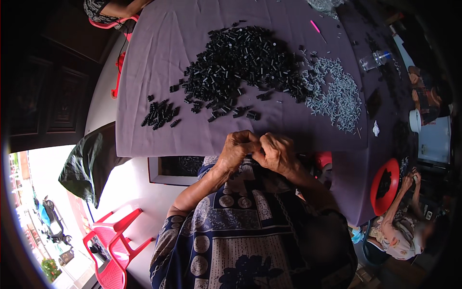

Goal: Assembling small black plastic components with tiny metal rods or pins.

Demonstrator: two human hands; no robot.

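My left hand [237, 149] and my right hand [275, 151] meet at the near edge of the purple-covered table [159, 58], fingertips pinched together over something too small to make out. A big heap of small black plastic parts [240, 65] lies on the cloth beyond them. A smaller group of black parts [160, 114] sits to the left. A spread of small silver metal pieces [337, 91] lies to the right of the heap.
A pink pen [315, 26] and a clear plastic bottle [374, 60] lie at the far right. Another person [402, 226] sits at lower right beside a red bowl [385, 185]. A red plastic chair [113, 245] stands at lower left. Someone else's arm [120, 8] shows at top left.
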